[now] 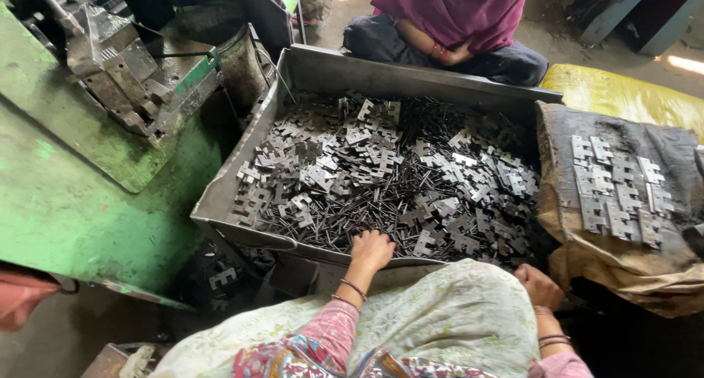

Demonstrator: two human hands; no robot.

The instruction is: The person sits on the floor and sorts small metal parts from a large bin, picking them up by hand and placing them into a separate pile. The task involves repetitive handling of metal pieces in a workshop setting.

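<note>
Hinge plates fill the metal tray; left hand curls loosely into the pile, grasp hidden. Right hand rests closed, seemingly empty. Better pick single plates, avoiding sharp edges.

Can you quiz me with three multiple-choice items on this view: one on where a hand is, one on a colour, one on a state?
1. Where is the left hand?
A. In the metal tray, on the loose parts
B. On the green machine
C. On the sacking

2. What colour is the machine body left of the tray?
A. Blue
B. Green
C. Red

3. How do the hinge plates on the sacking lie?
A. Heaped in a pile
B. Standing on edge
C. Flat in rows

Answers: 1 A, the left hand rests among pins and plates at the tray's near edge, while the right hand is outside it. 2 B, its painted surface is green. 3 C, they lie flat side by side on the sacking.
</note>
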